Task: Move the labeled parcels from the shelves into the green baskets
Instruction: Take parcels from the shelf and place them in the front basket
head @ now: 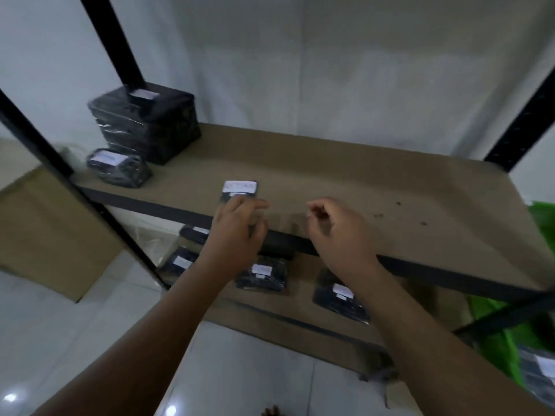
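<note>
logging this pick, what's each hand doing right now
Left hand: open, fingers resting on the flat parcel on the upper shelf.
Right hand: open, loosely curled, holding nothing.

No text is proving readable. Blur is smearing every white label into blank patches: on the flat parcel at the upper shelf's near edge, the large parcel and small parcel at far left, the lower-shelf parcels, and the basket parcel at near right.
</note>
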